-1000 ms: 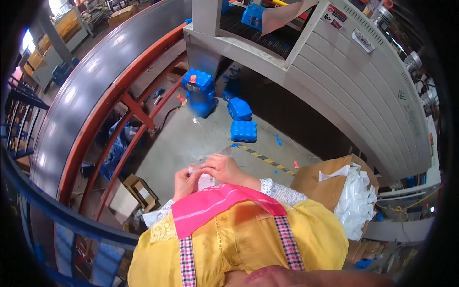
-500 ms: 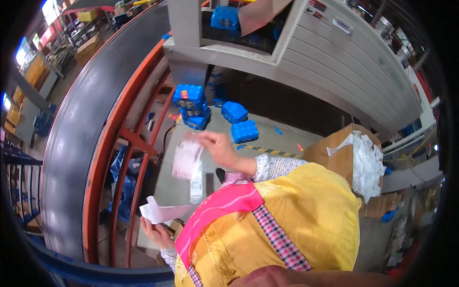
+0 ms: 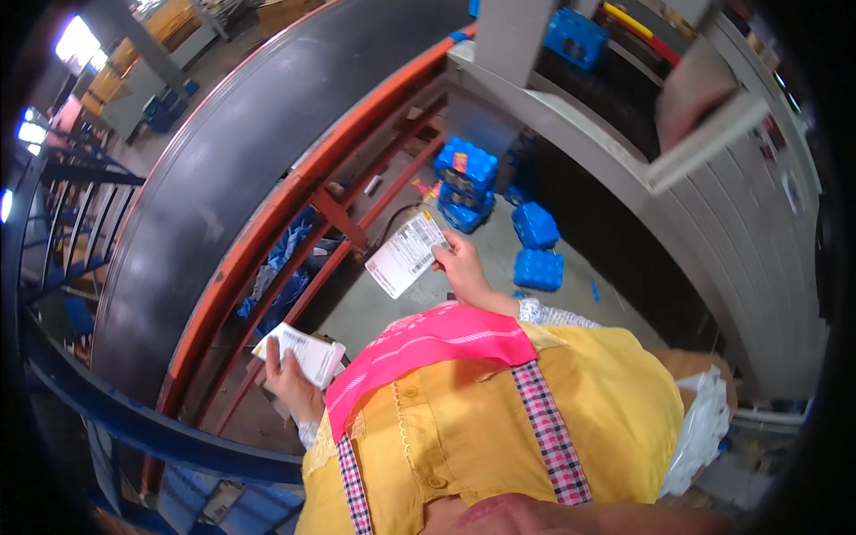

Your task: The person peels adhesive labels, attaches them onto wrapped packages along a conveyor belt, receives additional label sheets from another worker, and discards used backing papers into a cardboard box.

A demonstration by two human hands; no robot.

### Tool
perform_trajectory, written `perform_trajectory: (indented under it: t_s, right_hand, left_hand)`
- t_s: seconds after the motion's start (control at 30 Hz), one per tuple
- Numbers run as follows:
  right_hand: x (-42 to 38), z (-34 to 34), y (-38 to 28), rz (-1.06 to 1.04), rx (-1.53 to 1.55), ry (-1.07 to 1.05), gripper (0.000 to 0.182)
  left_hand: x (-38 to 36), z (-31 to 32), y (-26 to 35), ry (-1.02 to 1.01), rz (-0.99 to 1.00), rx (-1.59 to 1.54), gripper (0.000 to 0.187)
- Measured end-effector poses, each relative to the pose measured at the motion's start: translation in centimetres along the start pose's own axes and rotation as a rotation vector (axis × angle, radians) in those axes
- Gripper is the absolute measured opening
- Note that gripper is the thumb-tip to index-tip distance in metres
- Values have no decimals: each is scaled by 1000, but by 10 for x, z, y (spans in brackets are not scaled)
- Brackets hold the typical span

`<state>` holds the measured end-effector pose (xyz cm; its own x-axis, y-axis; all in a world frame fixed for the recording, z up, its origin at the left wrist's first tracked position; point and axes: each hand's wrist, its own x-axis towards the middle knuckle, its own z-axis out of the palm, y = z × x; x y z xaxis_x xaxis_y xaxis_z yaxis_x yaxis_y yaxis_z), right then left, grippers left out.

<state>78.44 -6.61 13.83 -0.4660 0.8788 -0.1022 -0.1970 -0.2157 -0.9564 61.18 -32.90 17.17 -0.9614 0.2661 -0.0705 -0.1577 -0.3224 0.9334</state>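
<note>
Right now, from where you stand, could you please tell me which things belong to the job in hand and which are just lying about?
Likely in the job:
barcode label, in the right hand
printed label paper, in the left hand

Apparently just lying about:
stacked blue-wrapped packs
two separate blue-wrapped packs nearby
crumpled blue plastic, below the conveyor belt

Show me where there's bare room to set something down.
The curved black conveyor belt is bare beside its orange side rail. A patch of concrete floor is free between the right hand, holding a printed label, and two blue shrink-wrapped packs. It is crowded below the rail, where crumpled blue plastic lies, and around the stacked blue packs.
</note>
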Motion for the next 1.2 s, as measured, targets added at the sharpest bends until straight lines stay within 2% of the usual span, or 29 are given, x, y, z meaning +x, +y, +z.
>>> perform_trajectory:
  t_s: [0.07, 0.1, 0.13, 0.2, 0.27, 0.33, 0.4, 0.43, 0.53, 0.57, 0.6, 0.73, 0.8, 0.87, 0.93, 1.07, 1.2]
  right_hand:
    - [22, -2, 4, 25, -26, -10, 29]
    - [31, -7, 16, 37, -58, -9, 30]
    - [46, -7, 22, 51, -88, -27, 31]
    - [61, -2, 20, 93, 47, -22, 31]
    - [77, -2, 20, 148, 120, 4, 30]
    - [89, 5, 15, 172, 218, 4, 26]
    - [107, 21, 8, 183, 240, 69, 23]
    - [115, 24, 10, 168, 239, 54, 21]
    - [130, 63, 8, 130, 273, 72, 18]
    - [137, 70, 14, 116, 272, 75, 18]
    - [143, 83, 17, 99, 270, 79, 18]
    - [159, 140, 36, -15, 136, 133, 16]
    - [158, 163, 28, 76, 249, 177, 17]
    - [160, 191, 22, 89, 277, 239, 20]
    - [173, 193, 50, 72, 307, 165, 29]
    - [184, 202, 62, 227, 441, 223, 31]
    - [186, 217, 42, 260, 417, 223, 22]
  left_hand:
    - [33, 17, -41, -47, 139, 82, 49]
    - [35, 33, -45, -74, 116, 149, 52]
    - [42, 49, -43, -96, 122, 306, 48]
    - [60, 65, -44, -129, 308, 618, 41]
    - [78, 86, -41, -123, 274, 555, 35]
    - [95, 100, -41, -174, 138, 427, 31]
    - [122, 105, -52, -294, 213, 517, 29]
    - [129, 109, -55, -340, 184, 458, 29]
    - [161, 121, -40, -505, 168, 381, 27]
    - [173, 125, -23, -546, 161, 496, 26]
    - [195, 121, -26, -561, 223, 433, 27]
    - [272, 106, 4, -580, 34, 233, 27]
    - [298, 100, 9, -570, -90, 189, 25]
    - [317, 96, 24, -609, 7, 318, 24]
    - [342, 83, 4, -638, -93, 182, 22]
    - [359, 69, -7, -596, -165, 36, 21]
    - [360, 83, -6, -520, -192, 10, 21]
